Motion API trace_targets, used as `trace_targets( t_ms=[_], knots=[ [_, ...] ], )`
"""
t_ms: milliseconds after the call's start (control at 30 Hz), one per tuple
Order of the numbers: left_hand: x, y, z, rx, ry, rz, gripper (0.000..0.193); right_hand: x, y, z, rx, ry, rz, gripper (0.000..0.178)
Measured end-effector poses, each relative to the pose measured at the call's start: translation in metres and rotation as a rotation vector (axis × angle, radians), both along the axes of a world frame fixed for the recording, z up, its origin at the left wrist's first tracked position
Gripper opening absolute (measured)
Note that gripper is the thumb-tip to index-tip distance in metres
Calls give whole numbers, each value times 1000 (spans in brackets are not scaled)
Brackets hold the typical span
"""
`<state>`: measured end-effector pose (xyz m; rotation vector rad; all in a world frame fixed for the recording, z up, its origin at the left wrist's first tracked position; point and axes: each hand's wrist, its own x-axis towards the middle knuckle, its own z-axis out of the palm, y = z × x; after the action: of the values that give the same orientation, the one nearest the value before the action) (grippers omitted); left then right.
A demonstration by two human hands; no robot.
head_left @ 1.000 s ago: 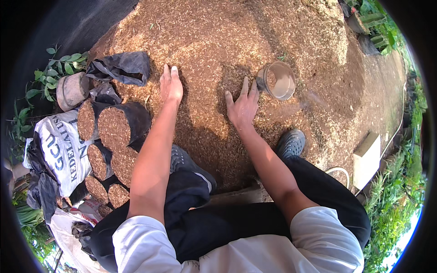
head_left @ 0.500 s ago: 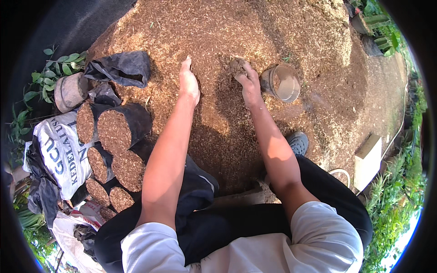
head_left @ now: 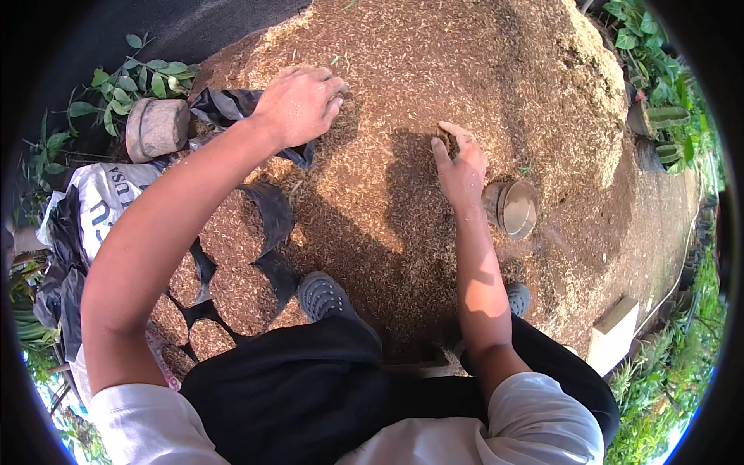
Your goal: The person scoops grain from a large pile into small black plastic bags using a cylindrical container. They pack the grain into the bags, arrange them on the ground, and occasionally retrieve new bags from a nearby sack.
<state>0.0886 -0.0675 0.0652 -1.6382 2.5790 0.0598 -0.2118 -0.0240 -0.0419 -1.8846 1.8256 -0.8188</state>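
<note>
My left hand (head_left: 301,106) hovers over a crumpled black plastic bag (head_left: 221,105) at the far left, hiding part of it. Its fingers are loosely bent and a little apart, with nothing visible in them. Whether it touches the bag, I cannot tell. My right hand (head_left: 463,170) is above the mound of brown soil mix (head_left: 387,147), thumb and fingers curled around a dark clump of soil (head_left: 449,142). Just right of that wrist, a round soil-smeared plastic tub (head_left: 518,209) lies tilted on the mound.
Several black grow bags filled with soil mix (head_left: 236,291) stand at left, beside a white printed sack (head_left: 97,205). An overturned dirty pot (head_left: 156,129) sits behind them near leafy plants (head_left: 120,97). My grey shoe (head_left: 322,296) rests below the mound; a pale block (head_left: 614,333) lies at right.
My left hand has moved left from the mound to over the black bag, and its fingers have bent. My right hand has shifted slightly right and nearer. The view has turned somewhat.
</note>
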Motion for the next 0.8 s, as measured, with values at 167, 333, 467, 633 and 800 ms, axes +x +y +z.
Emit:
trace_targets(
  t_ms=[167, 333, 467, 633, 800],
  knots=[
    [107, -51, -9, -289, 723, 771, 38, 69, -26, 31, -177, -97, 84, 37],
    [193, -72, -71, 242, 795, 1063, 47, 148, -101, 51, 55, -374, 308, 44],
    [214, -59, -125, 364, 813, 629, 63, 238, -176, 27, -72, 20, 689, 56],
    [216, -59, -167, 496, 260, 601, 57, 305, -203, -8, 422, 456, 746, 81],
    [206, -83, -200, 462, 368, 736, 52, 328, -209, -25, 569, 389, 708, 106]
  ],
)
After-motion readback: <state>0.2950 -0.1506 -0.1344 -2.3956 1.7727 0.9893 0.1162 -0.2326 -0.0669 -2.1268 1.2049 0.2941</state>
